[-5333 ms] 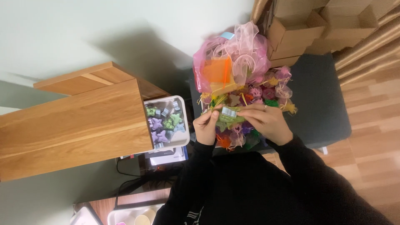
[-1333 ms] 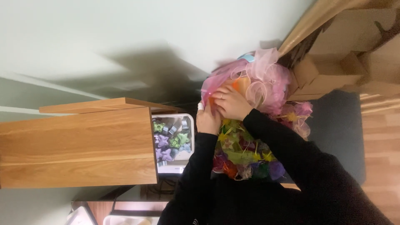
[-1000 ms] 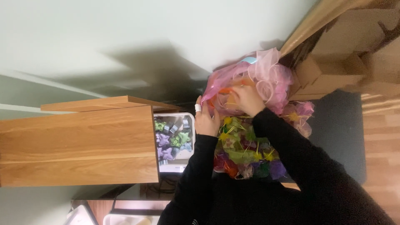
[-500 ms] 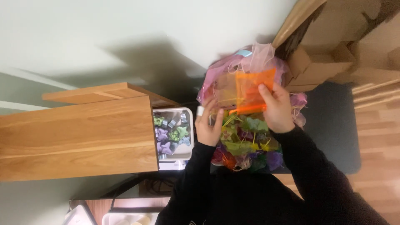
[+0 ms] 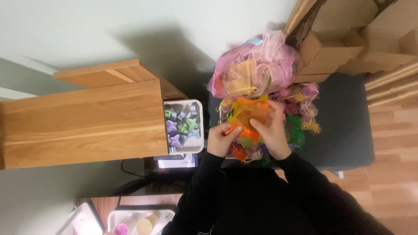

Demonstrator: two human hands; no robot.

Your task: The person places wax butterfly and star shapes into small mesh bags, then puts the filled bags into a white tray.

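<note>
Now both hands grip one orange mesh pouch (image 5: 251, 116), lowered from the pink bag (image 5: 254, 69) of moments ago; left hand (image 5: 223, 138) pinches its drawstring, right hand (image 5: 271, 130) clasps its side; filled pouches (image 5: 300, 117) beneath, white tray (image 5: 198, 130) left.

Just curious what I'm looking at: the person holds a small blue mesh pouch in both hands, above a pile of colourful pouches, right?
Not quite: the mesh pouch is orange, not blue. The head view shows it. The rest stands: the left hand and right hand both hold it, above the pile of colourful pouches.
</note>
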